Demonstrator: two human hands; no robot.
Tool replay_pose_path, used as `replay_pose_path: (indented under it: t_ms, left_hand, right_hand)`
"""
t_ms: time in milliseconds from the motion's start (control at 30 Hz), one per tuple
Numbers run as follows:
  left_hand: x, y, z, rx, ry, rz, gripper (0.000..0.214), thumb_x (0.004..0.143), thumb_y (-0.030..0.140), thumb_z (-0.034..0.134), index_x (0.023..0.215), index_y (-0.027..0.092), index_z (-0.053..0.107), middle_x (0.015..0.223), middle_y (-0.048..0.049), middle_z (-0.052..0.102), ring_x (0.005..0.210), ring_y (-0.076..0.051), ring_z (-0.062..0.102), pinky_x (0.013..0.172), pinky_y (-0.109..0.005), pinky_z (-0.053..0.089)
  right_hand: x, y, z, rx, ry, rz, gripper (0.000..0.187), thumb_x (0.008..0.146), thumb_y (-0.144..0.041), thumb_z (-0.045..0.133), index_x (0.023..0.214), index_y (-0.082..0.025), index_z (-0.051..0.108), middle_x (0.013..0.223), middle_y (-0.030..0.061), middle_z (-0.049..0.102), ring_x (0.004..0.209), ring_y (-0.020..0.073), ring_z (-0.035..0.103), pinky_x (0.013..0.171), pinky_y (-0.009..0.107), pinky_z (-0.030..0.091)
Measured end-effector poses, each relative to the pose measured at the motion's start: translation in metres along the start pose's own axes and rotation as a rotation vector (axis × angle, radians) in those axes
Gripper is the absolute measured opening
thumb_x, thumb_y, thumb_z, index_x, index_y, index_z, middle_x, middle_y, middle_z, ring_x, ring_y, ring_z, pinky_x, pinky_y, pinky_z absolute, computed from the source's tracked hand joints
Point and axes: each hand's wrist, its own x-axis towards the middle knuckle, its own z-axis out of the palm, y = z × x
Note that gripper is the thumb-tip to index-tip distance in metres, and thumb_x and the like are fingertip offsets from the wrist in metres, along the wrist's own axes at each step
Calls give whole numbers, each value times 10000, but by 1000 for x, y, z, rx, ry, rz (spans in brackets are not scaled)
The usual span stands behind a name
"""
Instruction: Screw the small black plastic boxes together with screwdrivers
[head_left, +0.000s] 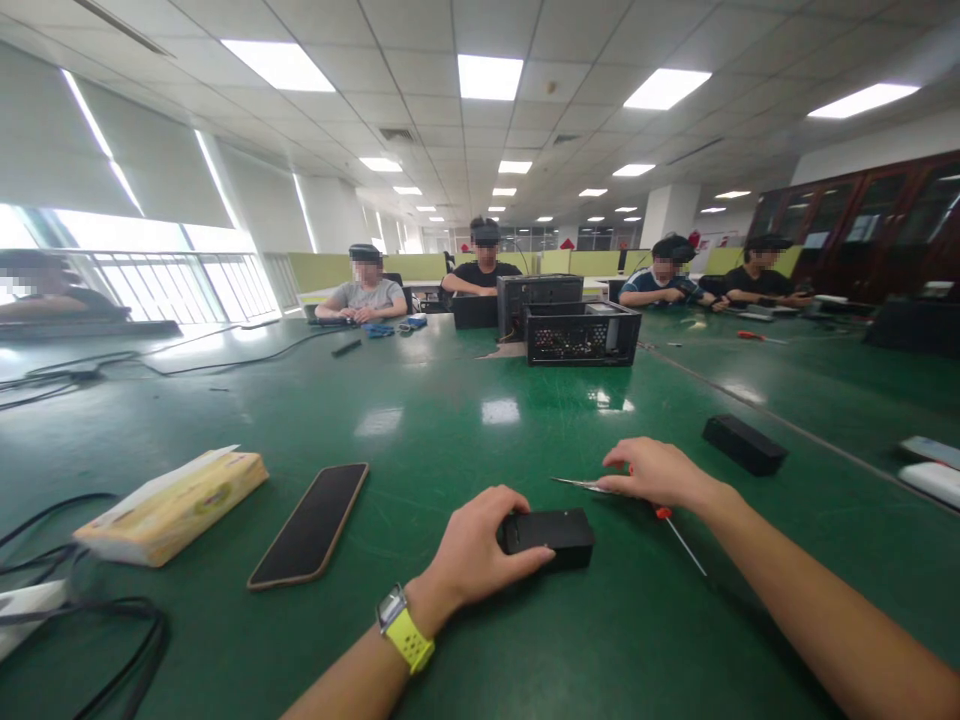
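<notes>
My left hand (476, 548), a yellow-strapped watch on its wrist, is wrapped around the left end of a small black box (553, 534) that lies on the green table (480, 440). My right hand (654, 473) rests fingers-down on the table just beyond the box, its fingertips on a thin metal tool (581, 485). A small screwdriver with a red handle (679, 533) lies under my right wrist, partly hidden by it. Whether my right hand grips the metal tool or only touches it is unclear.
A dark phone (311, 523) lies face up left of my hands, next to a yellow tissue pack (174, 506). Black cables (90, 610) run at the far left. Another black box (743, 443) sits to the right. Open computer cases (571, 325) stand mid-table. Several people sit along the far side.
</notes>
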Motion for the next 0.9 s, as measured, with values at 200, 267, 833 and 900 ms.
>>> replay_pose_path:
  t_ms: [200, 267, 833, 900]
  left_hand:
    - [-1, -1, 1, 11, 0, -24, 375, 735, 444, 767, 980, 194, 632, 946, -35, 675, 855, -227, 632, 759, -319, 492]
    - [0, -1, 2, 25, 6, -33, 371, 745, 457, 759, 976, 190, 642, 936, -35, 680, 850, -229, 636, 755, -322, 495]
    - [1, -5, 2, 5, 138, 25, 298, 865, 383, 689, 1088, 189, 651, 930, -42, 681, 868, -221, 642, 778, -330, 510]
    - [0, -4, 3, 7, 126, 28, 279, 871, 371, 682, 1084, 194, 651, 918, -38, 684, 856, -216, 641, 770, -327, 508]
  right_hand:
    - [-18, -54, 6, 161, -89, -421, 697, 710, -606, 715, 1286, -225, 620, 1078, 57, 711, 828, 214, 635, 728, 303, 462]
    - [-22, -66, 14, 121, -94, -467, 570, 732, -542, 717, 1198, -219, 666, 1040, 56, 715, 882, 231, 640, 746, 308, 449]
    - [7, 52, -12, 62, 489, 404, 489, 782, -559, 582, 1048, -185, 751, 993, 85, 757, 900, 265, 685, 763, 322, 497]
    - [10, 72, -11, 1, 510, 541, 526, 769, -574, 569, 1039, -166, 760, 1018, 151, 748, 952, 351, 676, 770, 399, 500]
